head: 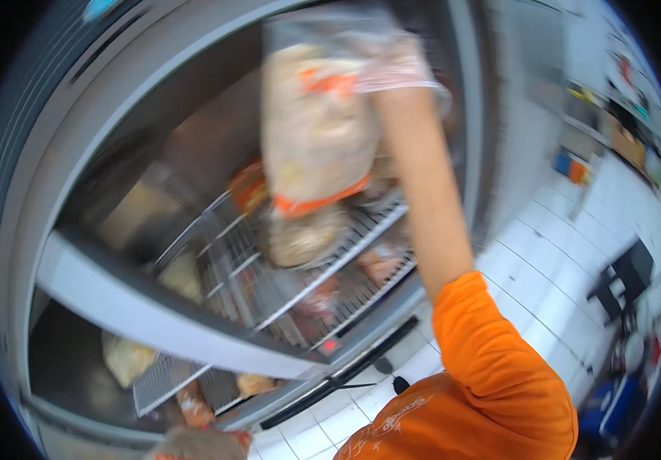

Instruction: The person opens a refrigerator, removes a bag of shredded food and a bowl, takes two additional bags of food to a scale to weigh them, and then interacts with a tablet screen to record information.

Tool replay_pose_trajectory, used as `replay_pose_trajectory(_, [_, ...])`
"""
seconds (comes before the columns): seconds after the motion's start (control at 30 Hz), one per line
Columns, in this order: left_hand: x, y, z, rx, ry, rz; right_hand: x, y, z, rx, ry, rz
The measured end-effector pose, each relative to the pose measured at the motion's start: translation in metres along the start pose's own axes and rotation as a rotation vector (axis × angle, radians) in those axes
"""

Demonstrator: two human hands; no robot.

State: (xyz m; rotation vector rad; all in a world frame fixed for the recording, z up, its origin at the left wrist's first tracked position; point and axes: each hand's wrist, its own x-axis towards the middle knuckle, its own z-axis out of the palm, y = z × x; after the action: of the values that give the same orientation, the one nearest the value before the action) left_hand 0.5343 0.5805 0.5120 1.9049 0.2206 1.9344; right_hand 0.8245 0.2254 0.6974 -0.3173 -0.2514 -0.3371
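My right hand (398,60), in a thin clear plastic glove, grips the upper side of a clear plastic bag (321,121). The bag has pale, lumpy contents and orange printing, and it hangs within the upper opening of an upright steel refrigerator. Behind its lower end, another clear bag (307,236) of pale food rests on a wire shelf (333,270). At the lower picture edge is one more bag (198,443) with orange marks; what supports it is hidden. My left hand is out of view. Motion blurs the held bag.
A pale crossbar (181,322) divides the upper and lower openings. Wrapped meat (319,299) lies on a lower rack, and a pale bag (128,359) stands in the lower compartment. White floor tiles (526,253), a black object (623,279) and a blue container (609,408) are at right.
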Motion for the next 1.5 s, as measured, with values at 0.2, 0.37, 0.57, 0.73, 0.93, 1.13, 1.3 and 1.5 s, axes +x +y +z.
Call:
replay_pose_trajectory(0.2, [-0.081,0.046,0.079,-0.230,-0.301,-0.068,-0.040,-0.091,-0.056,-0.103,0.102,0.025])
replay_pose_trajectory(0.37, [-0.151,0.134,0.138,-0.483,-0.466,-0.073,-0.116,-0.242,-0.116,-0.317,0.170,-0.200])
replay_pose_trajectory(0.57, [-0.207,0.244,0.187,-0.678,-0.568,-0.002,-0.207,-0.385,-0.203,-0.736,0.391,-0.547])
replay_pose_trajectory(0.73, [-0.243,0.313,0.229,-0.746,-0.574,0.133,-0.264,-0.490,-0.275,-0.767,0.771,-0.886])
replay_pose_trajectory(0.93, [-0.310,0.436,0.295,-0.844,-0.640,0.158,-0.331,-0.609,-0.325,-0.683,1.104,-1.150])
replay_pose_trajectory(1.13, [-0.372,0.696,0.282,-1.396,-1.252,-0.571,-0.381,-0.711,-0.356,-0.658,1.185,-1.480])
replay_pose_trajectory(1.3, [-0.467,0.834,0.322,-1.676,-1.209,0.060,-0.416,-0.776,-0.346,-0.679,1.231,-1.704])
replay_pose_trajectory(1.5, [-0.499,1.004,0.260,-2.080,-1.592,-0.120,-0.436,-0.840,-0.358,-0.428,1.303,-1.859])
